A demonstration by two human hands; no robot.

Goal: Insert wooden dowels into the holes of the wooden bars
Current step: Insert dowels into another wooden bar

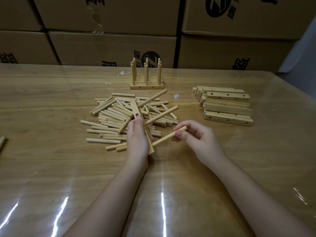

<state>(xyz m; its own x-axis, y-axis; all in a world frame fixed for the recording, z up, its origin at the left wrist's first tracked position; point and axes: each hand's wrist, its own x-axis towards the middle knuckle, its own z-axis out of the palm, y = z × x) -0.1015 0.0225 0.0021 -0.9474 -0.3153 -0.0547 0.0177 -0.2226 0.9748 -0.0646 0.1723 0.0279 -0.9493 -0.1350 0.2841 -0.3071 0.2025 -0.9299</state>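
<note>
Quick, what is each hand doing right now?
Left hand: grips a wooden bar.
Right hand: pinches a single dowel.

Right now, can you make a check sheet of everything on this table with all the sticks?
Surface: wooden table under a shiny clear cover.
Job's things: loose dowel pile; stack of empty bars; finished bars with upright dowels at the back; held bar with two dowels sticking out of it.
Clutter: white scraps; stray dowel at the left edge.
Hands: left hand grips the held bar; right hand pinches a single dowel, its end close to the bar.
Cables: nothing seen.
Surroundings: stacked cardboard boxes behind the table.
</note>
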